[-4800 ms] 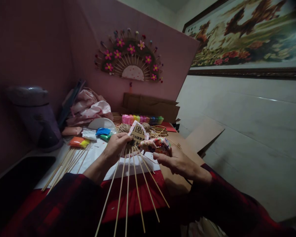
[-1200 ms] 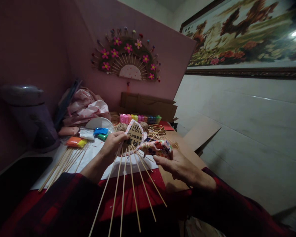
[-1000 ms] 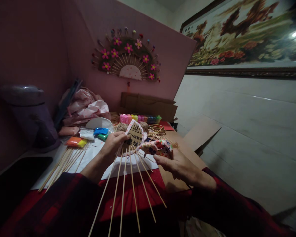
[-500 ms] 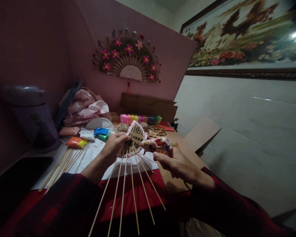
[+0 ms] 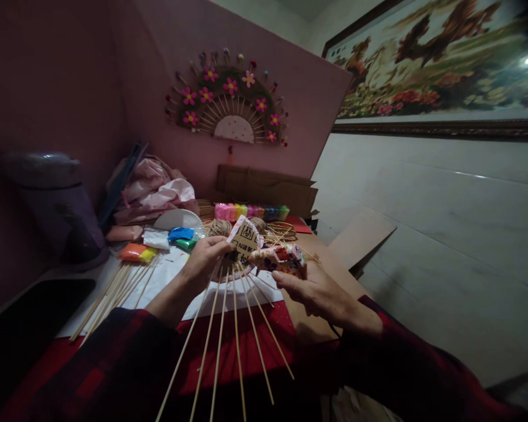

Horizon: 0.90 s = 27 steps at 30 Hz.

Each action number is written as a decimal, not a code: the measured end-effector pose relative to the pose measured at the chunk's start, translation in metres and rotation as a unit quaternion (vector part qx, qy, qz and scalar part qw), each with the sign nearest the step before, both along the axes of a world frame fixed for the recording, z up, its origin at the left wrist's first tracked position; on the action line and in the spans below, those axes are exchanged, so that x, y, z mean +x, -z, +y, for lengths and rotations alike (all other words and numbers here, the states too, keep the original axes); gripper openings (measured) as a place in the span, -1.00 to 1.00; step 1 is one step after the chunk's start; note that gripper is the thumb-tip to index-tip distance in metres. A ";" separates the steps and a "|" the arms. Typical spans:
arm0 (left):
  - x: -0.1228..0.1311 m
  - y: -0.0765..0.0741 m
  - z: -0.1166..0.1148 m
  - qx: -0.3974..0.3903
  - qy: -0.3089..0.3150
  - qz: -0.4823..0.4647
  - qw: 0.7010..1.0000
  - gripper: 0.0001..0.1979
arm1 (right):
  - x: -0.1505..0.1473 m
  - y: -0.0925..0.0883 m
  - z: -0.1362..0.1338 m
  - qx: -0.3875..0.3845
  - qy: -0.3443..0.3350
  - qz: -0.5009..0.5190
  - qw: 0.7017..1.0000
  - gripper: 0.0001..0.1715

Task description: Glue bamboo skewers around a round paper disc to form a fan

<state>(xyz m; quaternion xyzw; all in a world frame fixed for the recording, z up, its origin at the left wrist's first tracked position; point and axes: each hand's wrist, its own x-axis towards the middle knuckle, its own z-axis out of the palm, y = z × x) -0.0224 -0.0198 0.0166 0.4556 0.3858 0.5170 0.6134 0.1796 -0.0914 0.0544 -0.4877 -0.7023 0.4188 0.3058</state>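
My left hand point(image 5: 209, 258) pinches a cardboard piece point(image 5: 245, 240) with black printing and a pale patterned cloth border. From its lower part several thin wooden sticks point(image 5: 220, 346) spread toward me like fan ribs. My right hand point(image 5: 314, 293) is closed around what looks like a glue gun point(image 5: 281, 259) in a flowered covering. Its tip points left, at the cardboard near the stick ends; whether it touches cannot be made out. A dark cord shows below my right wrist.
Loose sticks point(image 5: 110, 293) and bagged coloured clay point(image 5: 136, 253) lie on the left. Twine balls point(image 5: 220, 227), a clay row point(image 5: 250, 211) and a cardboard sheet point(image 5: 305, 316) are on the table. A decorated fan point(image 5: 233, 126) hangs behind; a purple flask point(image 5: 57, 217) stands far left.
The cardboard piece and its sticks have tilted slightly, with the stick ends shifting a little left. Both hands keep their hold, and the glue gun stays almost in place.
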 end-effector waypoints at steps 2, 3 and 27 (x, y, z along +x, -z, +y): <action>0.000 0.001 0.001 -0.002 0.001 0.002 1.000 -0.81 | 0.000 -0.001 -0.001 0.000 0.000 0.005 1.000 -0.64; 0.000 0.002 0.001 -0.004 0.003 -0.001 1.000 -0.81 | 0.000 -0.002 -0.001 0.000 0.000 0.005 1.000 -0.64; -0.001 0.002 0.001 -0.001 0.013 -0.009 1.000 -0.84 | -0.003 -0.007 -0.005 -0.001 0.008 -0.020 1.000 -0.63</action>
